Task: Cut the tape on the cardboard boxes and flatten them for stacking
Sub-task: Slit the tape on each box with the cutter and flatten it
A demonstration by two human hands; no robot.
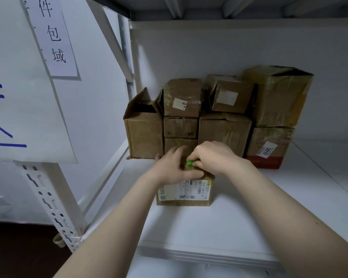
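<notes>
A small taped cardboard box (pixel 186 194) with a white shipping label on its near side stands on the white shelf (pixel 219 221). My left hand (pixel 174 167) lies flat on the box's top, fingers spread. My right hand (pixel 211 156) grips a green-handled cutter (pixel 189 163) and holds it over the top of the box, right beside the left hand's fingers. The blade itself is hidden by my hands.
Several more cardboard boxes (pixel 225 131) are stacked against the back wall behind the small box, one at the left (pixel 144 135) with open flaps. A shelf upright (pixel 52 203) and paper signs (pixel 28 87) hang at the left. The shelf above is close overhead.
</notes>
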